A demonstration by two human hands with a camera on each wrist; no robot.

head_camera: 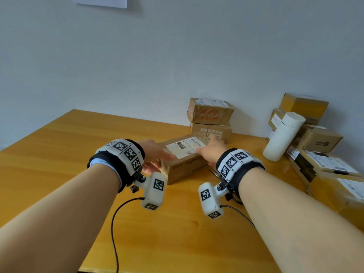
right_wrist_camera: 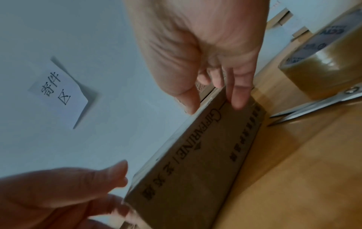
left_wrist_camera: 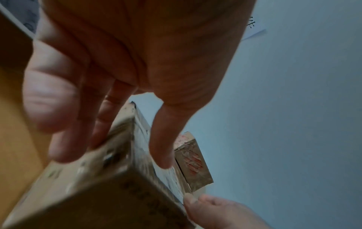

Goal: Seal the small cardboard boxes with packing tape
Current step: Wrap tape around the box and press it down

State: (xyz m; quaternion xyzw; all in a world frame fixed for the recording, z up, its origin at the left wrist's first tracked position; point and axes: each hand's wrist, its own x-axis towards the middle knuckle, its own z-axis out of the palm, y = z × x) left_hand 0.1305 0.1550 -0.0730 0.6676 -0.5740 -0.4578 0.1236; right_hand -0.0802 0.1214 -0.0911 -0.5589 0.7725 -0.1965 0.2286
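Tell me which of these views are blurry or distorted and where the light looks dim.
Head view: fairly sharp, evenly lit, wide-angle bend at the table edge. Left wrist view: dim, and the left hand and cardboard box are smeared by blur. Right wrist view: the box print is readable, the right hand is soft, and the tape roll and scissors stretch toward the edge.

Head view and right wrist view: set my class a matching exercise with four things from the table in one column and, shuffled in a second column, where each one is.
Things
1. labelled box
2. white cylinder
3. tape roll
4. scissors

Places
A. lying flat on the table, just in front of the tape roll
B. between the left hand and the right hand
C. standing on the table beside the scissors
D. leaning against the boxes piled on the right

Pairs: 1-B, 2-D, 3-C, 4-A
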